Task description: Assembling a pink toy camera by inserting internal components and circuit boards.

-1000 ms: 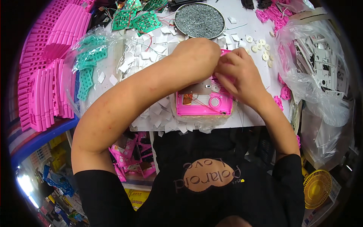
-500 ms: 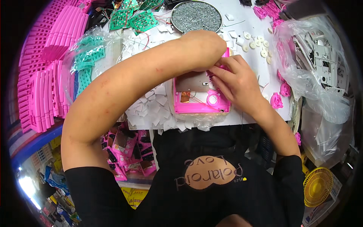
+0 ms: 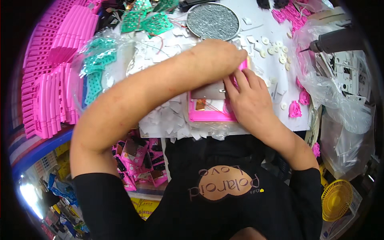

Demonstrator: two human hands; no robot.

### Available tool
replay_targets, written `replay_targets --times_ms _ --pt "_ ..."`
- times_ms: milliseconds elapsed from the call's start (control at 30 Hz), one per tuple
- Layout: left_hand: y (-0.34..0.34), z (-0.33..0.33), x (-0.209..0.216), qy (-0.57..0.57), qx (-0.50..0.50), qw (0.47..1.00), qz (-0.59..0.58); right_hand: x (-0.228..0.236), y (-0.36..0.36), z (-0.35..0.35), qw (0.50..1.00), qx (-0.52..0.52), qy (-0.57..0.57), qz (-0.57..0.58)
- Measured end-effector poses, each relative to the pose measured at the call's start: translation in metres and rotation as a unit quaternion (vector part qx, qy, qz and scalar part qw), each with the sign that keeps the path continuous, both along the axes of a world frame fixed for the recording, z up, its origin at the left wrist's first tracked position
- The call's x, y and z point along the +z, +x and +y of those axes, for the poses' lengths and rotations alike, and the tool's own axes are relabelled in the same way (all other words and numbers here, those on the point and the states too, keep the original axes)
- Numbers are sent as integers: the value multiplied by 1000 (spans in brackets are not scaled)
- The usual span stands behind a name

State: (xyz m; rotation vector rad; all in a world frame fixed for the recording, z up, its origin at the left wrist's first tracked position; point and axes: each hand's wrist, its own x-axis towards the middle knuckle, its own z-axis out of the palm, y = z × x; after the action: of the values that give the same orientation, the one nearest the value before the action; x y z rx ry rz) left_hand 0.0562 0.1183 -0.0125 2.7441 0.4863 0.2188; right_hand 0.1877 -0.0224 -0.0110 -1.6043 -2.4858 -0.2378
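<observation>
A pink plastic casing (image 3: 212, 117) lies on the table in front of me, with a grey metal plate (image 3: 208, 91), thin red wires and a copper-coloured patch inside it. My left hand (image 3: 229, 56) reaches across over the casing's far part, its wrist bent; its fingers are mostly hidden behind the hand and forearm. My right hand (image 3: 253, 95) rests on the casing's right side, fingers stretched forward and slightly apart, close to the left hand. Whatever lies under the fingertips is hidden.
A round tray of small screws (image 3: 213, 22) stands beyond the casing. Green circuit boards (image 3: 158, 24), paper scraps (image 3: 166, 120) and white round parts (image 3: 280, 50) lie around. A dark electric screwdriver (image 3: 336, 41) is at the right, by bagged white parts (image 3: 346, 76). Pink casings (image 3: 48, 100) are stacked left.
My right hand has shifted from a pinch near the casing's middle to lying flatter on its right side. The screwdriver shows lower at the right. The whole view has shifted slightly.
</observation>
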Motion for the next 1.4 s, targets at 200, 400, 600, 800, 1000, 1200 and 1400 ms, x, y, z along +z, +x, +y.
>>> replay_targets --times_ms 200,400,600,800,1000,1200,1400 --pt "-39 5 23 -92 233 953 -172 12 7 10 995 47 -70 52" --pt "-74 58 3 23 376 911 -168 13 19 16 992 94 -64 58" --pt "-28 133 -23 165 343 922 -70 6 17 19 982 92 -57 157" --pt "-22 152 -8 69 312 947 41 2 20 14 976 73 -56 199" --pt "-51 125 15 264 279 915 -123 9 18 12 972 55 -28 229" --pt "-96 44 67 -420 321 817 -231 49 37 41 946 108 60 299" --pt "-92 -35 47 -482 261 815 -189 56 39 51 925 106 37 362"
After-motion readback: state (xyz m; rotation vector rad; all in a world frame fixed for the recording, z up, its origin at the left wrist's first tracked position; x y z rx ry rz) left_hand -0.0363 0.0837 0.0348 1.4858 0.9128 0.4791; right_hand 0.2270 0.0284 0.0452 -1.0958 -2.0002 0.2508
